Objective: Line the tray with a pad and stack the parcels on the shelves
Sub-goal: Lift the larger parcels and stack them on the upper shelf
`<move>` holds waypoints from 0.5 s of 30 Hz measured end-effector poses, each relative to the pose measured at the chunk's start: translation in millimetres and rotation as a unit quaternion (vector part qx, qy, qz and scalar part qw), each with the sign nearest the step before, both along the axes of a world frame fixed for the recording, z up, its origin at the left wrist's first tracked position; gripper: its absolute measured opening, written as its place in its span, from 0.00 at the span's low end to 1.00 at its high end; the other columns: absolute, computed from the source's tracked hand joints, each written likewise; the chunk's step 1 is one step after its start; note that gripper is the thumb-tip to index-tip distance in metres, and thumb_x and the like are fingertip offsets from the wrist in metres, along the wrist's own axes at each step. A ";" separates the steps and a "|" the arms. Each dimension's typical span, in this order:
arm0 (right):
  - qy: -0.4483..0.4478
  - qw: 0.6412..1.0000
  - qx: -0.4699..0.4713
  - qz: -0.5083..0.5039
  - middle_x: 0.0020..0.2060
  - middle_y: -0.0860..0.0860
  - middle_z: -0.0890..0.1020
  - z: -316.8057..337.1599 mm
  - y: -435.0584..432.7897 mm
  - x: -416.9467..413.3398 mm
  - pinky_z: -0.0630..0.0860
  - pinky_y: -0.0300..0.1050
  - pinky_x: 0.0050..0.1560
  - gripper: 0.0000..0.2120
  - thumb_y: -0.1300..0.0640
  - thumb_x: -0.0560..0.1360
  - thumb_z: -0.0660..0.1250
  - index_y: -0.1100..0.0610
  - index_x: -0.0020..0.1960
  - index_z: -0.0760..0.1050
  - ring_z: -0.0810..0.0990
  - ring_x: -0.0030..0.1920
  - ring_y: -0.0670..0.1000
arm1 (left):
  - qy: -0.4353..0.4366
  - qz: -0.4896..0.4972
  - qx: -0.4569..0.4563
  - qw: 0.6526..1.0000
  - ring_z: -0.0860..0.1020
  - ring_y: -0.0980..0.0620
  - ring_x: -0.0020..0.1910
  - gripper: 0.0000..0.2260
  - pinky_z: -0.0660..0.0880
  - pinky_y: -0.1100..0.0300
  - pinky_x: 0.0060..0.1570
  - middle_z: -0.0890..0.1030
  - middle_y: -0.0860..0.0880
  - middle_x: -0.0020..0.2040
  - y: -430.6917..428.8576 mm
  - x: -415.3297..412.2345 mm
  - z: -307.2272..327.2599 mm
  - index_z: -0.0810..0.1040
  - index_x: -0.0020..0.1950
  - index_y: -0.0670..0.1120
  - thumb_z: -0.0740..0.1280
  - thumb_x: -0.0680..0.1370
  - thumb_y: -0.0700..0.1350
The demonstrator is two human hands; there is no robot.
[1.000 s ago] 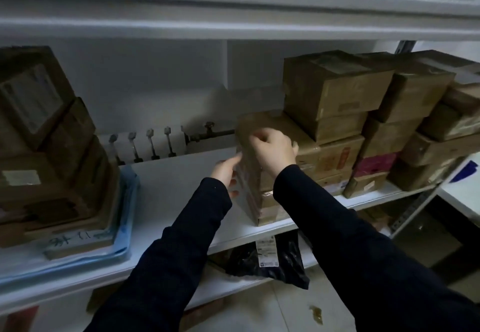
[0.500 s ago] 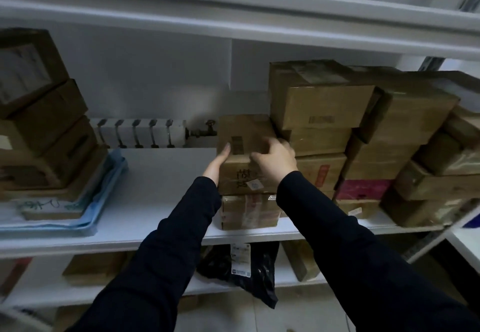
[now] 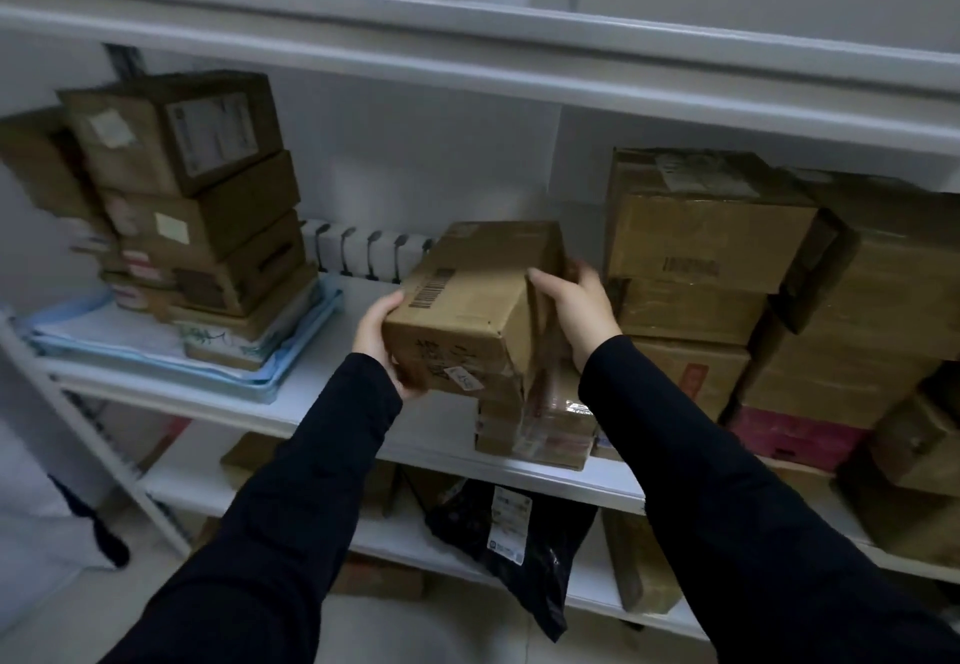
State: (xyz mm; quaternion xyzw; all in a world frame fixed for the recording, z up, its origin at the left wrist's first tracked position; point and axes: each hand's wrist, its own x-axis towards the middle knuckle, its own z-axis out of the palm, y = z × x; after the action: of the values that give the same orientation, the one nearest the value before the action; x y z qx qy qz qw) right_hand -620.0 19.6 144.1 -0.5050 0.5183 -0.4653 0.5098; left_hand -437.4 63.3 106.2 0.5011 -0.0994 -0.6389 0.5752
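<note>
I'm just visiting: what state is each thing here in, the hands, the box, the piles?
Left hand, grips the held box's near left corner.
Right hand, grips its right side.
Held box, closed, tilted, above a low parcel.
Low parcel, flat on the middle shelf.
Left pile, stacked on the blue tray.
Blue tray, lined with a white pad.
Right pile, stacked on that shelf.

middle shelf (image 3: 317,398): is carrying blue tray (image 3: 304,346) left, taped parcel (image 3: 545,429) centre, box stack (image 3: 701,237) right
lower shelf (image 3: 400,536): is holding black mailer bag (image 3: 524,554), brown boxes
</note>
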 end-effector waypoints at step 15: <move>0.097 0.992 -0.072 -0.034 0.57 0.52 0.78 26.4 24.1 82.0 0.74 0.53 0.60 0.31 0.36 0.73 0.63 0.58 0.65 0.72 0.76 0.56 0.55 | -0.106 -0.023 -0.013 0.994 0.77 0.46 0.42 0.41 0.65 0.61 0.34 0.80 0.44 0.49 60.9 121.0 18.2 0.75 0.57 0.51 0.43 0.66 0.79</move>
State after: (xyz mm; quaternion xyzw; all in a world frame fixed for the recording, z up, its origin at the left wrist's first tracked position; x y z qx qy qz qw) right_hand -538.0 43.6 170.5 -0.5652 0.5477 -0.4669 0.4032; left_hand -316.5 124.2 124.4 0.5563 -0.1798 -0.5936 0.5531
